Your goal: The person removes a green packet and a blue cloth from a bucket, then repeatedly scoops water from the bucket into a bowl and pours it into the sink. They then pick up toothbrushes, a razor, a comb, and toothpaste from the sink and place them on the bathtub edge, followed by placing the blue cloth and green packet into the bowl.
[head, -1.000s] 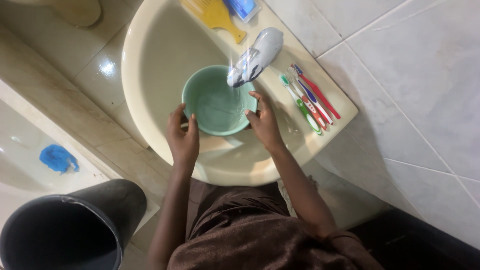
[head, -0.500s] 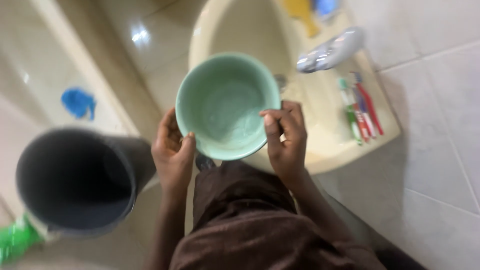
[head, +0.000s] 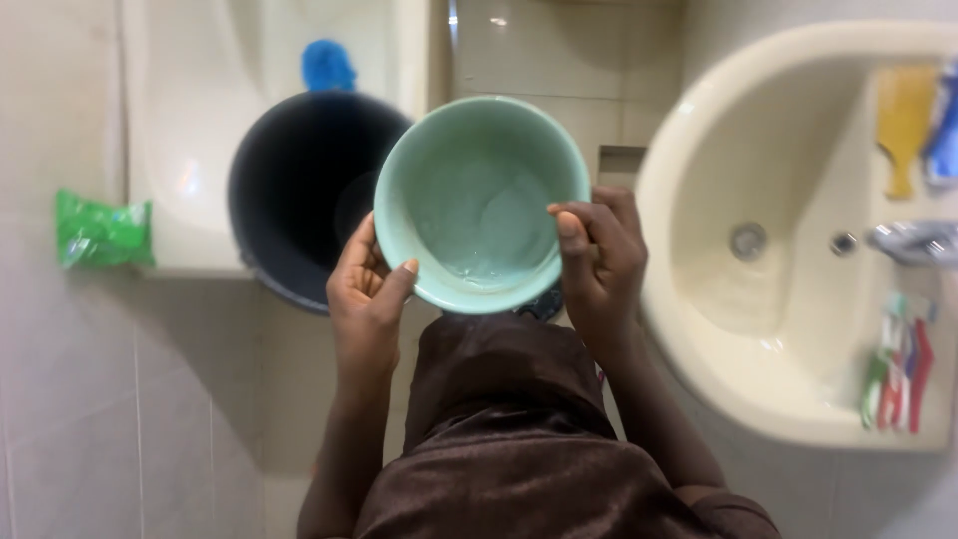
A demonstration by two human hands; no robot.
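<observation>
Black bucket point(head: 299, 190), cream sink point(head: 699, 170), toothbrushes point(head: 898, 364)

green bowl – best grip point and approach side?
Take the bowl by its rim, at opposite sides, coming in from the left and right. It is round, wide, open side up, and seems to hold a little water, so two level grips keep it from tipping. The left hand and right hand hold it that way.

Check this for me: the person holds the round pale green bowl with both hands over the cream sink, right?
Not quite. Both hands, left hand and right hand, do hold the round pale green bowl, but the head view shows it beside the dark round bucket, away from the cream sink.
</observation>
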